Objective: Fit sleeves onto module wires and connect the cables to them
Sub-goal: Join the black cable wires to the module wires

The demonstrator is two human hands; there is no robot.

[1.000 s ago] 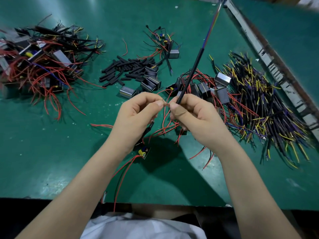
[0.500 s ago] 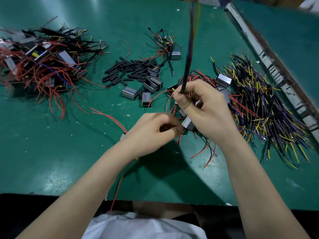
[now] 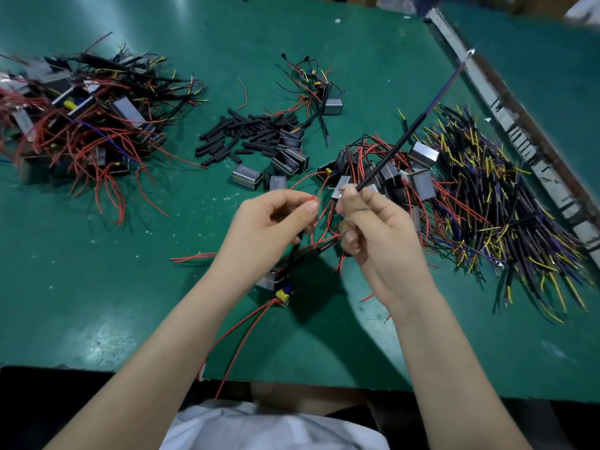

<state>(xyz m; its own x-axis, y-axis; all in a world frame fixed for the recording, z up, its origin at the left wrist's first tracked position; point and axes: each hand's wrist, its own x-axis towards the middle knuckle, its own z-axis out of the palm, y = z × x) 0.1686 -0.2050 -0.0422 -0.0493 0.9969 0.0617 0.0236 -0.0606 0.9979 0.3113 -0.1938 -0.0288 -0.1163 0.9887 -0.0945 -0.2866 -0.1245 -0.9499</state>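
Since the earlier frame both hands have risen and drawn level, and the black cable [image 3: 394, 152] now leans up and to the right instead of standing nearly upright. It runs from the right hand [image 3: 376, 235] out over the heap of modules, its far end showing coloured cores near the table's metal edge strip [image 3: 506, 118]. The right hand's thumb and forefinger are clamped on the cable's near end, the other fingers curled below. Just beside it, a small gap apart, the left hand [image 3: 269, 228] pinches the tip of a red wire [image 3: 312, 198] between thumb and forefinger. That wire loops down to the module [image 3: 276, 284] hanging under the left hand, with two more red leads trailing off the table's front edge.

To do this step well, I judge the two ends should be brought tip to tip along one line, with each pinch kept close to the end so that the thin conductor does not bend aside. Whether a sleeve already sits on this wire cannot be told; if not, one belongs on before joining.

Further out lie the loose black sleeves [image 3: 246, 131] in a pile beyond the hands, the unworked modules [image 3: 389, 170] with red leads behind the right hand, the bundle of cables [image 3: 506, 203] to the right, and a tangle of finished pieces [image 3: 81, 118] far left on the green table [image 3: 97, 287].
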